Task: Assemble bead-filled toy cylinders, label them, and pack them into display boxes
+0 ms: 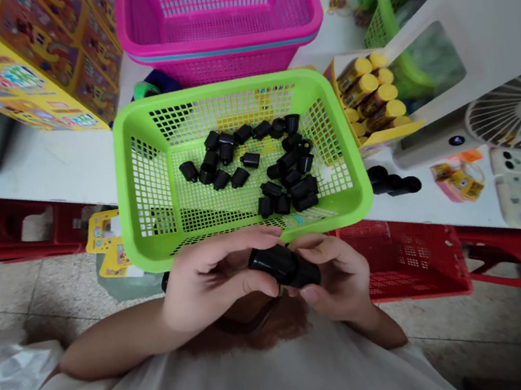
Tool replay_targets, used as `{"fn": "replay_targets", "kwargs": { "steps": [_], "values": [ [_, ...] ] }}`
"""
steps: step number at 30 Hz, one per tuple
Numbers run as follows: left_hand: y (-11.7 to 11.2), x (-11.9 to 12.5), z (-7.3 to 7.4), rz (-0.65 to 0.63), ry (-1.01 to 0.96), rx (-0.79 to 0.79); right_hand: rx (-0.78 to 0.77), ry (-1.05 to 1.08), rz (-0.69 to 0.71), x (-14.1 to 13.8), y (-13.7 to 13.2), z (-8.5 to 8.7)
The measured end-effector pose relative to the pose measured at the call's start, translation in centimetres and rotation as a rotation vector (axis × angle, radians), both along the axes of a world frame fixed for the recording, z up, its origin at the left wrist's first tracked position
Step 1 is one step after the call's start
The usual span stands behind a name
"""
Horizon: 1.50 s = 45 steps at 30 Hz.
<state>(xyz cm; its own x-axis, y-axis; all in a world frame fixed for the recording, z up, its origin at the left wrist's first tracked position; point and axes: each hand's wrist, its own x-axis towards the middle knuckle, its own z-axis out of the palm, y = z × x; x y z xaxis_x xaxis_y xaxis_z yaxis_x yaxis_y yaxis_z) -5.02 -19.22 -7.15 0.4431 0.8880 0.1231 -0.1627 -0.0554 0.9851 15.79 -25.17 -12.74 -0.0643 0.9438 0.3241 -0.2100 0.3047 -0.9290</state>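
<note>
My left hand (209, 285) and my right hand (335, 274) meet close to my chest, just below the green basket (150, 235). Together they grip a black plastic piece (283, 265), fingers curled round it from both sides. The piece looks like two black parts joined end to end. Inside the green basket lie several small black caps (287, 175), scattered across its middle and right side.
A pink basket (221, 40) stands behind the green one on the white table (59, 164). A box of yellow tubes (373, 100) sits to the right, with black pieces (391, 183), a white fan (513, 114) and a phone (518, 186). Yellow cartons (26, 59) fill the left. Red crates (408, 259) stand below.
</note>
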Motion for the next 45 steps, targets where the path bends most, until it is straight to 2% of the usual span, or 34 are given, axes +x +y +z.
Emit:
{"fn": "replay_targets", "kwargs": {
  "steps": [4, 8, 10, 12, 15, 17, 19, 21, 24, 26, 28, 30, 31, 33, 36, 39, 41, 43, 45],
  "values": [
    [0.0, -0.2, 0.2, -0.005, 0.041, 0.073, 0.013, 0.029, -0.008, 0.2, 0.0, 0.0],
    [0.3, -0.9, 1.0, -0.05, 0.208, 0.289, 0.033, -0.012, -0.028, 0.6, -0.2, -0.2],
    [0.3, -1.1, 1.4, -0.111, 0.279, 0.432, 0.088, -0.105, -0.06, 1.0, -0.4, -0.2],
    [0.1, -1.0, 1.5, -0.162, 0.319, 0.513, 0.206, -0.266, -0.145, 1.4, -0.8, 0.0],
    [-0.3, -0.3, 0.9, -0.149, 0.284, 0.407, 0.378, -0.454, -0.295, 1.7, -1.4, 0.7],
    [-0.6, 0.3, 0.1, -0.152, 0.227, 0.295, 0.422, -0.516, -0.326, 1.7, -1.7, 1.1],
    [-0.6, 0.8, -0.6, -0.241, 0.211, 0.305, 0.411, -0.588, -0.298, 1.5, -1.7, 1.3],
    [-0.6, 1.2, -0.8, -0.369, 0.245, 0.448, 0.375, -0.629, -0.258, 1.4, -1.5, 1.3],
    [-0.3, 1.3, 0.3, -0.496, 0.37, 0.657, 0.442, -0.679, -0.29, 2.3, -1.3, 0.6],
    [0.3, 1.2, 1.8, -0.499, 0.44, 0.733, 0.537, -0.786, -0.458, 3.9, -1.3, -0.2],
    [1.6, 1.1, 3.4, -0.45, 0.483, 0.763, 0.589, -0.949, -0.78, 6.3, -1.5, -1.3],
    [3.4, 1.4, 4.4, -0.416, 0.55, 0.744, 0.517, -1.076, -1.078, 8.9, -1.7, -2.7],
    [4.5, 1.7, 4.6, -0.412, 0.607, 0.717, 0.443, -1.113, -1.17, 10.0, -1.8, -3.5],
    [6.8, 3.0, 4.0, -0.421, 0.763, 0.675, 0.255, -1.147, -1.254, 11.7, -1.8, -5.2],
    [9.3, 5.9, 1.7, -0.482, 1.02, 0.683, 0.06, -1.249, -1.283, 12.6, -1.2, -7.5],
    [10.4, 8.6, -0.5, -0.529, 1.153, 0.754, 0.112, -1.35, -1.275, 12.6, -0.1, -9.0],
    [10.6, 9.6, -1.1, -0.56, 1.19, 0.79, 0.153, -1.403, -1.273, 12.7, 0.5, -9.4],
    [10.7, 9.8, -1.0, -0.574, 1.193, 0.805, 0.139, -1.442, -1.27, 12.7, 0.7, -9.0],
    [10.7, 9.0, -0.3, -0.521, 1.157, 0.805, 0.174, -1.426, -1.288, 12.4, 0.6, -7.6]
  ]
}}
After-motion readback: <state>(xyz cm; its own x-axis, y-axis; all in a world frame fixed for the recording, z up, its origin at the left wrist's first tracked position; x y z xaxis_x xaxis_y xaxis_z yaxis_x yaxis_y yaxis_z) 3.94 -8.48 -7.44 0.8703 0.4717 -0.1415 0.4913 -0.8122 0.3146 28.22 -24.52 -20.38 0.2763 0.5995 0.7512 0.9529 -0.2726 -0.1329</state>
